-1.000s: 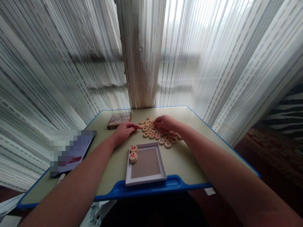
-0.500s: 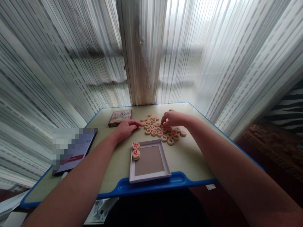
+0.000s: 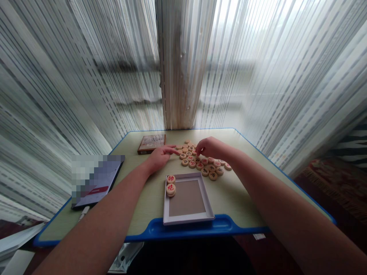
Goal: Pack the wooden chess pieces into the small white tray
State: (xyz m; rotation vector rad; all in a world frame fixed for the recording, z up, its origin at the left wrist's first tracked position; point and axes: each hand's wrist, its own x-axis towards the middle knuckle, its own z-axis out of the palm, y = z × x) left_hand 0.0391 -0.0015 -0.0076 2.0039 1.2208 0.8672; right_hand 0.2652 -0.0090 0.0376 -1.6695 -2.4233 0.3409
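Round wooden pieces [image 3: 200,165] with red or black characters lie in a loose cluster on the pale table; a few at the back are blank side up. At the cluster's left edge is my left hand [image 3: 161,157], fingers apart, its fingertips by the nearest pieces. My right hand [image 3: 210,147] is over the cluster's back right part, fingers bent down onto the pieces; whether it grips one is hidden. Nearer me sits an open shallow box tray [image 3: 207,198], with red-character pieces [image 3: 171,188] along its left side, some of them stacked.
A patterned box lid [image 3: 151,142] lies at the back left of the table. A tablet [image 3: 99,185] rests at the left. The table's blue rim [image 3: 189,232] runs below the tray. Curtains [image 3: 180,68] hang behind the table.
The view has shifted, so everything sits a little further right. My left fingers are more spread out. My right hand's fingers have curled down closer to the middle pieces.
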